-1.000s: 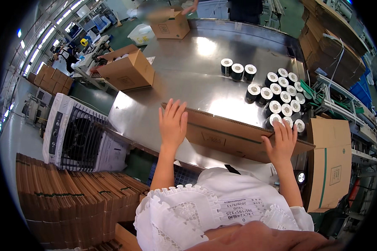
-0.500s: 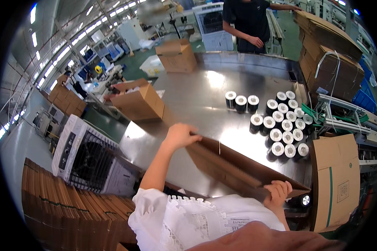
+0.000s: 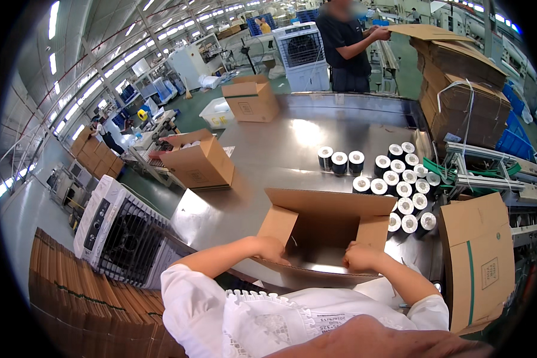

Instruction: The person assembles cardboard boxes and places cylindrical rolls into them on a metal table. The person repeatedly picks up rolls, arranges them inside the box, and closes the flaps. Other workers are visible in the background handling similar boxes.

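Note:
Right in front of me a brown cardboard box (image 3: 331, 201) stands unfolded on the metal table, its top open and its flaps spread. Through it the shiny tabletop shows, so the bottom is open too. My left hand (image 3: 269, 249) is closed over the near left part of the box, fingers curled inside. At the near right side my right hand (image 3: 360, 256) is closed as well, its fingertips hidden within the box. Beyond the box and to its right stand several black rolls with white ends (image 3: 404, 189), grouped upright.
The metal table (image 3: 268, 143) also bears a filled open box (image 3: 200, 164) at left and another box (image 3: 250, 101) behind it. Flat cartons (image 3: 95, 292) are stacked lower left, others (image 3: 459, 107) far right. A co-worker (image 3: 346, 48) holds a cardboard sheet across the table.
The folded carton has been opened out into a four-sided box. My left hand has come down to its near edge, and my right hand has moved left. The co-worker has lifted a sheet.

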The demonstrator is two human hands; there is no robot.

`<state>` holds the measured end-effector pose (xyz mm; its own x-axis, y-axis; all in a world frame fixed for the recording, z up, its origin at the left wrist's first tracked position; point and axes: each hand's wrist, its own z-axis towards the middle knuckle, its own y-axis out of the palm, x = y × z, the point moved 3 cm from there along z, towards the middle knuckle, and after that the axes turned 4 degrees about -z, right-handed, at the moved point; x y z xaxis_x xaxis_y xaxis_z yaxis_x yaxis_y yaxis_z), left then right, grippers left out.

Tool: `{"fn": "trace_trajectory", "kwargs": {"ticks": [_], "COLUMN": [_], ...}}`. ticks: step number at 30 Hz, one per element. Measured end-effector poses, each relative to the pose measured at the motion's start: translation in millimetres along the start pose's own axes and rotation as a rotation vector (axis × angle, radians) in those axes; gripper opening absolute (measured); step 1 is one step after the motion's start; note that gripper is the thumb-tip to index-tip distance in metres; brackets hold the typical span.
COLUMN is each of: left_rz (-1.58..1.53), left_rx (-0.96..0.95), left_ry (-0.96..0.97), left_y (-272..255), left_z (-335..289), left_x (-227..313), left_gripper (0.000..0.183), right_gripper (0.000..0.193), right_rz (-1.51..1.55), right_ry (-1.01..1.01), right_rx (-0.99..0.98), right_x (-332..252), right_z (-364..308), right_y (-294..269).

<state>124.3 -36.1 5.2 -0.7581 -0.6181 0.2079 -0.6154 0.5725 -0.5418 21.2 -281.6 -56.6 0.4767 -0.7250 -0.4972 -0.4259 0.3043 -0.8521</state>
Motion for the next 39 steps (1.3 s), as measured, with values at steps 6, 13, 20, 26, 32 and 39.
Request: {"fn": "trace_trajectory", "kwargs": {"ticks": [6, 13, 20, 26, 32, 39], "left_rz": [-0.326, -0.263, 0.393, -0.135, 0.008, -0.407], "left_rx": [0.303, 0.517, 1.507, 0.961, 1.055, 1.078], "left_ry": [0.438, 0.19, 0.835, 0.002, 0.072, -0.09], "left_y": [30, 7, -58, -96, 14, 58], "left_z": [-30, 64, 29, 44, 60, 30], "left_x": [30, 18, 80, 38, 38, -156], "left_gripper": [0.068, 0.057, 0.02, 0.034, 0.057, 0.057], "right_gripper": [0.025, 0.03, 0.086, 0.083, 0.069, 0.079], "right_rz": [0.448, 0.718, 0.713, 0.817, 1.124, 1.171], "right_ry": [0.1, 0.503, 0.742, 0.668, 0.274, 0.416], "right_rx": [0.264, 1.202, 0.924, 0.854, 0.896, 0.759], "right_x": [39, 86, 53, 42, 71, 86], "right_z": [-24, -99, -123, -115, -99, -5], "right_y": [-6, -37, -6, -13, 29, 124]}}
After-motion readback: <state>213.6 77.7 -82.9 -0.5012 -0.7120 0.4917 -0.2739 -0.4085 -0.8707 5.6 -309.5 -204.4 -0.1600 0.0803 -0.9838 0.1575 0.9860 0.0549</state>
